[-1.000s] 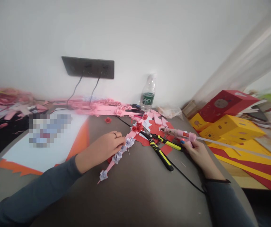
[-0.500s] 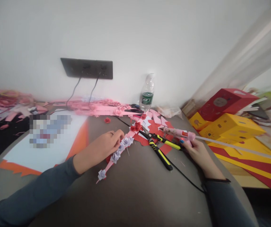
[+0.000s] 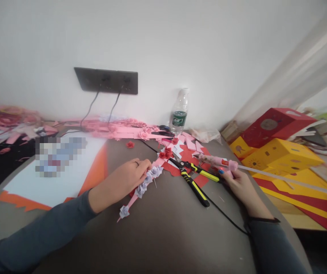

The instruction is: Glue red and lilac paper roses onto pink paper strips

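Observation:
My left hand [image 3: 125, 180] is closed at the upper left side of a pink paper strip with pale lilac paper flowers [image 3: 143, 186], its fingertips pressed against the strip. Red paper roses [image 3: 165, 153] sit at the strip's far end, and one lilac flower lies near its close tip. In my right hand [image 3: 241, 186] is a pink hot glue gun [image 3: 216, 161], nozzle pointing left. A long whitish glue stick [image 3: 289, 179] runs out of its back. Just left of that hand, yellow-and-black pliers [image 3: 193, 184] lie open on the table.
A water bottle [image 3: 179, 114] stands by the wall, below and right of a socket panel [image 3: 106, 80]. Red paper scraps [image 3: 187, 152] lie behind the pliers. White and orange sheets [image 3: 91, 171] are at left. Yellow [image 3: 283, 152] and red boxes [image 3: 274, 127] stand at right. A black cord [image 3: 228, 215] crosses the table.
The view has shifted slightly. My left hand stays at the flower strip with its fingers drawn a little flatter, and my right hand still holds the glue gun in nearly the same place.

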### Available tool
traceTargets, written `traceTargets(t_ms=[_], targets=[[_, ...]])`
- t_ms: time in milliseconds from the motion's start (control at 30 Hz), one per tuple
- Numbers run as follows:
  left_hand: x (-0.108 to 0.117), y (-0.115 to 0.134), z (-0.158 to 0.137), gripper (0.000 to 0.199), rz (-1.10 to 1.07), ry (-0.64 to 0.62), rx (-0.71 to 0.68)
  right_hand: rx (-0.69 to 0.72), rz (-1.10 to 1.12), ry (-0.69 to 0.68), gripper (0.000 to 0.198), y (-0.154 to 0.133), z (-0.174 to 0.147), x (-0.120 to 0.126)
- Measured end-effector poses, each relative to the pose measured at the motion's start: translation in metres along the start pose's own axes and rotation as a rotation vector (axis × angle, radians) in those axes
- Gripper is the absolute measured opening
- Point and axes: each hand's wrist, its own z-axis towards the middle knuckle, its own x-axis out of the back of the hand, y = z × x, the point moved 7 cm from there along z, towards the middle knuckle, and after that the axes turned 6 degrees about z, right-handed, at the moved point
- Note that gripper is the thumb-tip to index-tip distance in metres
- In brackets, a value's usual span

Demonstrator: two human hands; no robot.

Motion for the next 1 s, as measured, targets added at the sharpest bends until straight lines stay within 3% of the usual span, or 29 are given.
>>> traceTargets(t_ms=[100, 200, 600, 700, 900, 1000], targets=[[0.006, 0.004, 0.001, 0.012, -0.012, -0.018, -0.040, 0.001, -0.018, 0.004, 0.042, -0.002, 0.000, 0.001], [0.013, 0.000, 0.000, 0.011, -0.101, -0.023, 0.012, 0.013, -0.009, -0.005, 0.038, -0.003, 0.000, 0.000], [0.019, -0.054, -0.007, 0.014, -0.314, 0.012, 0.254, 0.010, -0.013, -0.018, 0.035, -0.004, -0.001, 0.000], [0.007, -0.058, -0.015, 0.016, -0.341, -0.092, 0.287, 0.006, -0.017, -0.023, 0.034, -0.004, -0.001, 0.000], [-0.023, -0.049, -0.040, 0.034, -0.423, -0.444, 0.371, 0.014, -0.002, 0.004, 0.031, -0.007, -0.001, 0.001], [-0.027, -0.046, -0.046, 0.033, -0.480, -0.500, 0.408, 0.005, 0.006, -0.001, 0.033, -0.009, -0.002, 0.002]])
